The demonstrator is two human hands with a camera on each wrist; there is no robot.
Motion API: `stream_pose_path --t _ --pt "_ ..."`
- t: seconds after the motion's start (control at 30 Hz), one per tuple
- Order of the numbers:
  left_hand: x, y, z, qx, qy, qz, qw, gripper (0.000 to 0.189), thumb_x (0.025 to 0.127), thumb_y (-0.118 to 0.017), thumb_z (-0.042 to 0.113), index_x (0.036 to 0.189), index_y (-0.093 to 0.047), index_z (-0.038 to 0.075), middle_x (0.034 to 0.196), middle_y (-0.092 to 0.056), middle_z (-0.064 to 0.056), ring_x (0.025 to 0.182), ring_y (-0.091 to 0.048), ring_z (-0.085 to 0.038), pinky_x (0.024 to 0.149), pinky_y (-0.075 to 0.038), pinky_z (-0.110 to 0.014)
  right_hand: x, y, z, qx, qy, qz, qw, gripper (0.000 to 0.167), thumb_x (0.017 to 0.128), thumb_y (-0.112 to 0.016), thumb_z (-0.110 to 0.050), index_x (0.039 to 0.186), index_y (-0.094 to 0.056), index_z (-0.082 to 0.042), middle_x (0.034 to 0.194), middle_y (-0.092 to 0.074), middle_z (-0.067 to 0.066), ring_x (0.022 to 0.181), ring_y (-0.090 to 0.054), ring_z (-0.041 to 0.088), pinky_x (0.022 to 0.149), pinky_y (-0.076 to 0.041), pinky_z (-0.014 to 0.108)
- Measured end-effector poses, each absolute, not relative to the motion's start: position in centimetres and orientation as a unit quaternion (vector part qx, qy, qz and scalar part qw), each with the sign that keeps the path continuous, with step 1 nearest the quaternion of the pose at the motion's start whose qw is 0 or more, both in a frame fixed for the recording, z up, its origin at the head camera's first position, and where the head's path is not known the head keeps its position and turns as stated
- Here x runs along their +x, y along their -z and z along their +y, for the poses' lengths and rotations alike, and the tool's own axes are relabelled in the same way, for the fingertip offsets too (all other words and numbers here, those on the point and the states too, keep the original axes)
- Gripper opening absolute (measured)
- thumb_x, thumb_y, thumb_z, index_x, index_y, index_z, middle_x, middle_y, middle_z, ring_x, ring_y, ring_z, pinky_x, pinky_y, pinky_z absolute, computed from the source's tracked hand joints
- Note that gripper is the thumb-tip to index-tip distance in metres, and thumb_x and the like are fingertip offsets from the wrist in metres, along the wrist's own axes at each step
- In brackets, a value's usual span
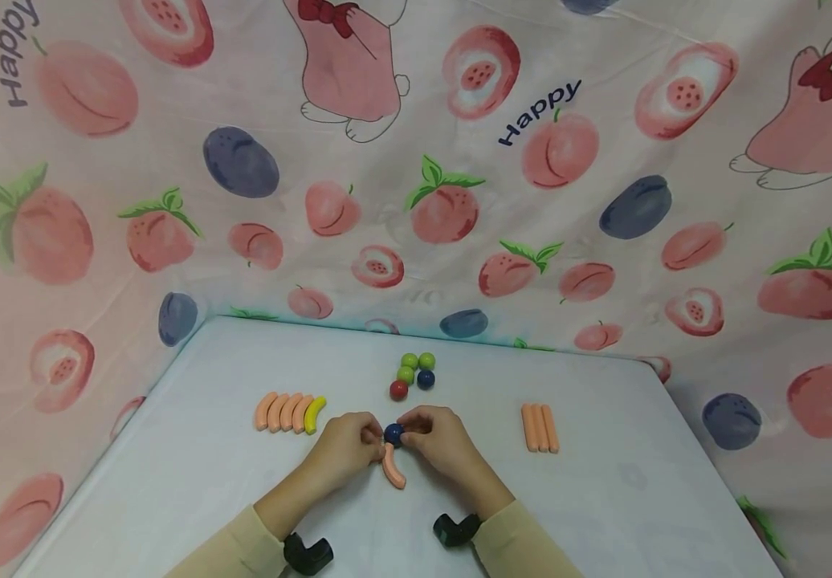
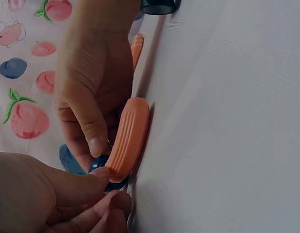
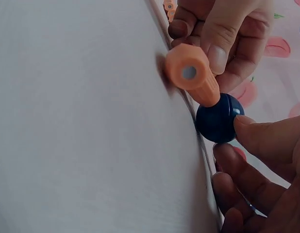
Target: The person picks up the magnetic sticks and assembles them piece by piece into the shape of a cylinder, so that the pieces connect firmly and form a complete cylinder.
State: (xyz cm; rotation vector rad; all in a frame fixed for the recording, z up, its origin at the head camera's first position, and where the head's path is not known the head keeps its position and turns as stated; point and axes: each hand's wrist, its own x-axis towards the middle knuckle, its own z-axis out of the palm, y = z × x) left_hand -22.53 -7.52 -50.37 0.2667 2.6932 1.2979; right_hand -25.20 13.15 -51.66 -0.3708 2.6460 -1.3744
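Close over the table, my left hand (image 1: 347, 441) pinches the far end of a curved orange toy rod (image 1: 393, 470). In the left wrist view the rod (image 2: 129, 138) shows ridges along its side; the right wrist view shows a grey disc in its near end. My right hand (image 1: 441, 437) holds a glossy dark blue ball (image 1: 393, 434) between thumb and fingers. The ball (image 3: 217, 120) meets the rod's far end in the right wrist view. Whether the two are firmly joined I cannot tell.
Beyond the hands lie several balls: green (image 1: 405, 375), red (image 1: 398, 390) and dark blue (image 1: 426, 379). Curved orange rods (image 1: 285, 412) and a yellow one (image 1: 314, 415) line up at left. Three straight orange rods (image 1: 540, 428) lie at right. Fruit-patterned cloth (image 1: 387, 201) hangs behind the white table (image 1: 626, 498).
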Motion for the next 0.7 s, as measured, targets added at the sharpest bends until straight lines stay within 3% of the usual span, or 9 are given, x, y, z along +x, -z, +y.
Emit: stream_pose_path --t 0.17,0.33,0.5,0.7 --pt "-22.7 50.6 -7.5 0.070 -0.425 0.901 0.053 0.038 0.087 -0.090 0.015 0.119 -0.072 0.008 0.104 -0.076 -0.004 0.085 -0.064 -0.015 0.079 -0.056 -0.035 -25.1 51.7 13.0 -0.123 0.456 0.879 0.064 0.018 0.094 -0.081 -0.005 0.109 -0.081 -0.014 0.097 -0.080 -0.002 0.090 -0.069 0.010 0.083 -0.058 0.026" --pt "-22.8 50.7 -7.4 0.070 -0.429 0.899 0.055 0.041 0.089 -0.088 0.014 0.126 -0.073 0.012 0.122 -0.078 -0.007 0.085 -0.063 -0.014 0.081 -0.054 -0.035 -25.0 51.6 13.0 -0.129 0.466 0.872 0.074 0.020 0.095 -0.077 0.000 0.111 -0.079 -0.012 0.099 -0.082 0.001 0.096 -0.075 0.014 0.091 -0.063 0.037" --pt "-22.8 50.6 -7.3 0.091 -0.439 0.892 0.063 0.028 0.095 -0.081 0.013 0.123 -0.076 0.013 0.123 -0.078 -0.006 0.088 -0.062 -0.014 0.079 -0.053 -0.033 -24.8 51.3 13.2 -0.135 0.473 0.865 0.096 0.021 0.097 -0.074 0.000 0.113 -0.078 -0.012 0.101 -0.082 0.001 0.098 -0.075 0.015 0.095 -0.063 0.040" --pt "-22.6 50.5 -7.4 0.088 -0.444 0.889 0.070 0.022 0.095 -0.081 0.013 0.116 -0.076 0.011 0.116 -0.077 -0.005 0.089 -0.063 -0.015 0.079 -0.054 -0.033 -24.0 50.8 14.5 -0.144 0.437 0.879 0.124 0.020 0.095 -0.076 -0.006 0.114 -0.079 -0.013 0.097 -0.078 -0.003 0.091 -0.066 0.013 0.082 -0.056 0.026"
